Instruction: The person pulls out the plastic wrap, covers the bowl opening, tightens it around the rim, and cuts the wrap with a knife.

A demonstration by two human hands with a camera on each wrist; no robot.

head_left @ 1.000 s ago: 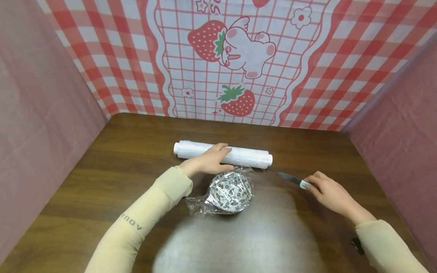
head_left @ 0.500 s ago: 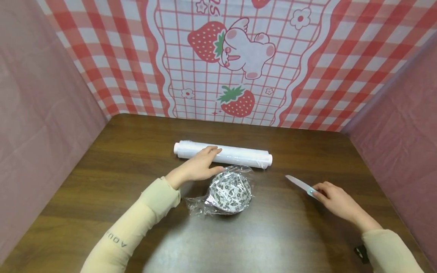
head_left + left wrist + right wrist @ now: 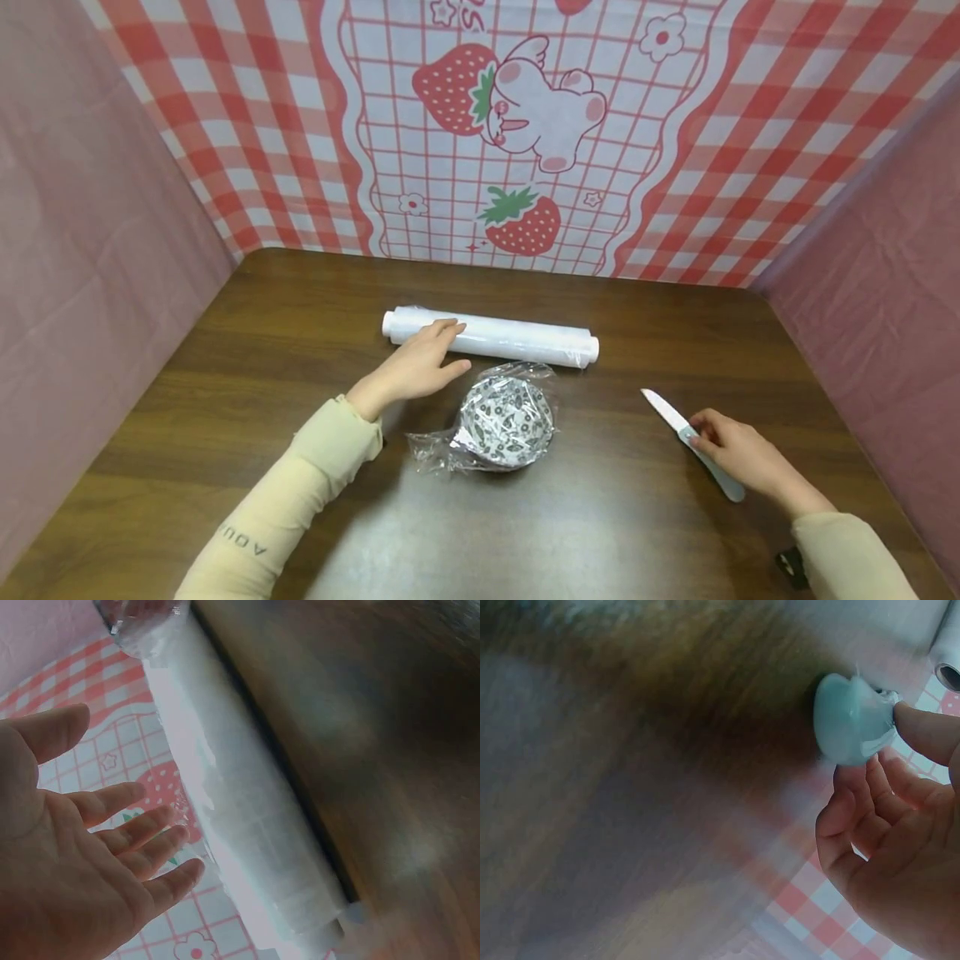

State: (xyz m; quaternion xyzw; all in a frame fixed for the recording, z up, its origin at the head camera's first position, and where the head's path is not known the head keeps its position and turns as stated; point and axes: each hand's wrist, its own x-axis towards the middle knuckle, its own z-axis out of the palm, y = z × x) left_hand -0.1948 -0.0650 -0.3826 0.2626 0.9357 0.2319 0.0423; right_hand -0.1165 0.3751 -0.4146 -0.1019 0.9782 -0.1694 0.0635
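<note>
A round white bowl with a dark floral print sits between the two hands, a little nearer the person than the left fingertips. Clear, crinkled plastic film lies over it, bunched into a loose tail that points to the left, below the left hand; its glare makes it impossible to tell what the bowl holds.

A long white roll of clear plastic wrap with white core ends lies crosswise just beyond the bowl and the left hand. All of this rests on a dark brown wood-grain table. Past the roll, beyond both hands, hangs a red-and-white checked cloth with strawberries, and pink fabric curtains flank the hands on either side.

The left hand is relaxed and grasps nothing, its fingers spread, with the tips over the left part of the roll; whether they touch it cannot be told. The right hand, well to the right of the bowl, pinches a knife with a silvery blade and a pale blue-green handle between thumb and fingers. The blade points away from the person and leftward, and the handle's end reaches back below the right hand.
</note>
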